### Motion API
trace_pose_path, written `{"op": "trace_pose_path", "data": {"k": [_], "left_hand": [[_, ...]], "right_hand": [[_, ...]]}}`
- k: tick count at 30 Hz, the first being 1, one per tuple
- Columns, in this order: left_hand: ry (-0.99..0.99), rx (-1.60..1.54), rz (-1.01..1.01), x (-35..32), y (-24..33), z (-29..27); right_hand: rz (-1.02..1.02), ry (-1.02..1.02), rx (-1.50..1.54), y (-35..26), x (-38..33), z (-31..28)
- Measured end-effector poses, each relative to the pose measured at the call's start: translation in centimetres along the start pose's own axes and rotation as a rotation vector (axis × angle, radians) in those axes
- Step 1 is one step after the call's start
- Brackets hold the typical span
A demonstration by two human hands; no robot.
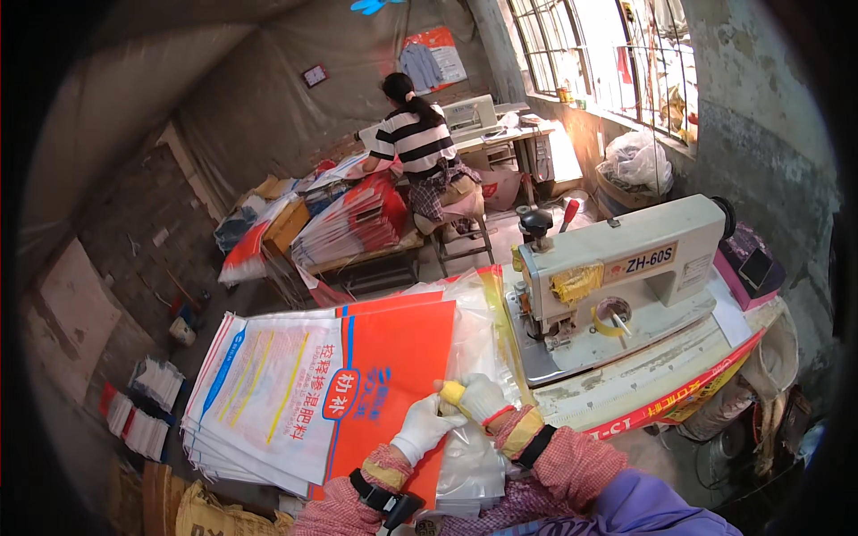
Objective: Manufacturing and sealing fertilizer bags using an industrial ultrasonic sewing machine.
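Head view, left hand: my gloved left hand (425, 427) rests fingers together on the orange woven bag (393, 375), pinning its near edge; I cannot tell whether it is pinching.
Head view, right hand: my gloved right hand (478, 397) is clamped on the clear plastic liner (474, 460) at the bag's right edge.
Bag location: atop the stack of printed sacks (259, 402), just left of the sewing machine (617, 286).
Bag axis: long axis runs from me away; the far end points toward the seated person (420, 152).
Risk, slip: I judge the slick liner may slide from my pinch.
Risk, misfeed: skewed edges could wrinkle near the machine.
Risk, stack: tugging may drag the sacks below.
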State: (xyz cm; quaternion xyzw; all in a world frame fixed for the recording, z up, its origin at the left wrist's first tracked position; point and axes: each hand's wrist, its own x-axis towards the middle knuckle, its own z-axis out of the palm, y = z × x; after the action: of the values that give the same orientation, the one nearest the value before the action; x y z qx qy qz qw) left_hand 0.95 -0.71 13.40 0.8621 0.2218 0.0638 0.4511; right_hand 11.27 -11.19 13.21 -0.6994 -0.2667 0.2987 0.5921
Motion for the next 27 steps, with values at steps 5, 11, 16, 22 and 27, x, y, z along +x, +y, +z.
{"op": "trace_pose_path", "data": {"k": [5,11,16,22,27], "left_hand": [[0.252,-0.578,0.300,1.4,-1.0,-6.2],[0.428,-0.685,0.216,-0.9,1.1,-10.2],[0.427,-0.436,0.265,0.6,4.0,-6.5],[0.486,-0.335,0.325,0.0,3.8,-8.4],[0.636,-0.180,0.422,-5.5,5.2,-13.8]], "right_hand": [[-0.070,0.020,-0.833,2.5,2.0,-2.9],[-0.462,0.262,-0.763,-1.8,0.5,-4.3],[-0.353,-0.696,-0.479,-1.8,-5.0,2.2],[-0.664,-0.885,-0.234,2.3,-5.2,4.8],[-0.188,0.376,0.534,7.0,9.4,-0.3]]}}
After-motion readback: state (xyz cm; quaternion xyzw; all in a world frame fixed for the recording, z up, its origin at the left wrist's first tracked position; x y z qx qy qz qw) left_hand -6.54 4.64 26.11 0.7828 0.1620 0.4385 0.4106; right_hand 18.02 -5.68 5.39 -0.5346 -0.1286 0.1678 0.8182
